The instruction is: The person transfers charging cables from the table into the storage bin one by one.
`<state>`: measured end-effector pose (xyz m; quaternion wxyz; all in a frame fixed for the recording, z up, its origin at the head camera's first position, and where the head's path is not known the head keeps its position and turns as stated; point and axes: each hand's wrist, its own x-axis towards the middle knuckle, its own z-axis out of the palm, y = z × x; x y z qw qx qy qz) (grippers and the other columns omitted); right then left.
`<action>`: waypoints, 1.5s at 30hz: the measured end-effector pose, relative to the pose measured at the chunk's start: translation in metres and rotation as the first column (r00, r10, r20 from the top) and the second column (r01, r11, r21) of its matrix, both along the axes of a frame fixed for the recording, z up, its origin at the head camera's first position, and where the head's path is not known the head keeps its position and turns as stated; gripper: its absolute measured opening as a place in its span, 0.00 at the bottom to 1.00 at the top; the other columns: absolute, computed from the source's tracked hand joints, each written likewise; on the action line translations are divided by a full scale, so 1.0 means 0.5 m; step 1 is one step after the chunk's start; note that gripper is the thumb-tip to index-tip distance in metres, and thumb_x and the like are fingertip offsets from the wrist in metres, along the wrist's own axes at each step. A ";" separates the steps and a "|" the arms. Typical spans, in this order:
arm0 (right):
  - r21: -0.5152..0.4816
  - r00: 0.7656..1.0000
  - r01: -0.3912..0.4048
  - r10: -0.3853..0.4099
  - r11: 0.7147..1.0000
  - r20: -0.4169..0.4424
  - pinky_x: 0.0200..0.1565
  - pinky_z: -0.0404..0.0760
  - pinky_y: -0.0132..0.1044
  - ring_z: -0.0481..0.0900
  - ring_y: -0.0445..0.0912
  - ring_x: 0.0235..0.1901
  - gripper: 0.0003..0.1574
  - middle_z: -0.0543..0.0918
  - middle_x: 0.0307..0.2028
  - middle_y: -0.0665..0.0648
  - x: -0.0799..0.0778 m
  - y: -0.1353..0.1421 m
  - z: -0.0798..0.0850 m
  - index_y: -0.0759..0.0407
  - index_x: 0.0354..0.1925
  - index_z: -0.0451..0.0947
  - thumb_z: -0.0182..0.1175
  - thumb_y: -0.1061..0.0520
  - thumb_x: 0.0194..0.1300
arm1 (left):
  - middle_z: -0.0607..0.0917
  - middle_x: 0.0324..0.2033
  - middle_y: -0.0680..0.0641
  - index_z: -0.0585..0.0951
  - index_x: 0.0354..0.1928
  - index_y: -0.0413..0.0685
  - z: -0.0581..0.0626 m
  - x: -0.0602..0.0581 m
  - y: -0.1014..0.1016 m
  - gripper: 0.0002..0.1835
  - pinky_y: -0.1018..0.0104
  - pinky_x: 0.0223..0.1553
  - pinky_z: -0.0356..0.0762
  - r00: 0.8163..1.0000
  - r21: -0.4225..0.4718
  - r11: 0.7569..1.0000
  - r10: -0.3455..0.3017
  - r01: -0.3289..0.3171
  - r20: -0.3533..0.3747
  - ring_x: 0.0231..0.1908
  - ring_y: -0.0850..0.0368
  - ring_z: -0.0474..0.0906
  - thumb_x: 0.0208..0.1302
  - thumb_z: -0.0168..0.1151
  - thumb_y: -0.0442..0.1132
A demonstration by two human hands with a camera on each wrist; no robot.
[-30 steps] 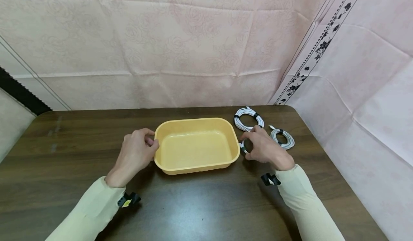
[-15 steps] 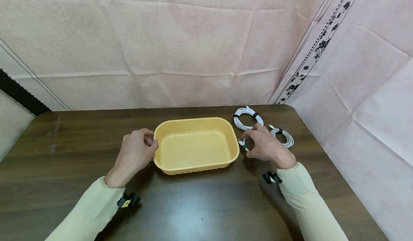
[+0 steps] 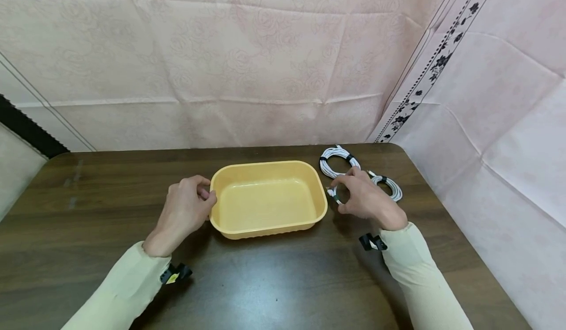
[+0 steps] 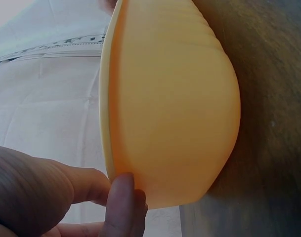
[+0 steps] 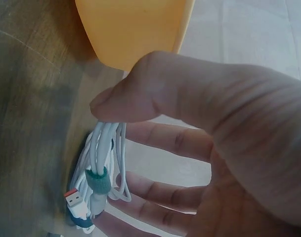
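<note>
A yellow plastic basin (image 3: 267, 205) stands on the table in the head view, nothing inside it. At its left end my left hand (image 3: 184, 212) pinches the rim; in the left wrist view, fingers (image 4: 121, 205) show against the basin's outer wall. Beyond the right end, my right hand (image 3: 368, 197) holds a coiled white USB cable (image 5: 102, 148) between thumb and fingers. A green tie (image 5: 98, 180) binds the coil, and its USB plug (image 5: 74, 199) points outward. The palm hides much of this coil from the head camera.
Behind my right hand lies a larger white cable coil (image 3: 325, 167) with black ties. Another white coil (image 3: 396, 191) sits just right of that hand. The brown wooden table (image 3: 265, 281) ends at a patterned cloth backdrop (image 3: 247, 65) and a side cloth (image 3: 499, 138).
My right hand has shifted slightly away from me, and the cable's end beside the basin has moved a little with it. My left hand and the basin look almost still.
</note>
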<state>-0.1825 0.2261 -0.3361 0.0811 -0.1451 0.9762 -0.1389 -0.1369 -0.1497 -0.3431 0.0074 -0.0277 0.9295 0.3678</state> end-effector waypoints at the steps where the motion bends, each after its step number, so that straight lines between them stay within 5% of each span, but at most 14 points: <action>1: -0.004 1.000 0.002 -0.002 1.000 -0.003 0.50 0.76 0.53 0.70 0.57 0.53 0.30 0.72 0.54 0.64 0.000 0.000 0.000 0.51 0.55 0.82 0.73 0.59 0.51 | 0.86 0.36 0.38 0.78 0.58 0.31 0.000 0.001 0.000 0.20 0.66 0.24 0.80 1.000 0.000 1.000 -0.001 0.001 -0.002 0.22 0.57 0.81 0.70 0.59 0.38; 45: -0.043 0.995 0.028 -0.032 0.999 -0.090 0.47 0.77 0.51 0.71 0.55 0.50 0.31 0.71 0.59 0.63 0.005 0.005 0.013 0.53 0.60 0.80 0.68 0.55 0.56 | 0.85 0.33 0.39 0.80 0.55 0.32 -0.004 0.003 0.003 0.18 0.66 0.23 0.78 0.999 -0.016 1.000 0.006 -0.007 -0.046 0.22 0.56 0.79 0.69 0.58 0.37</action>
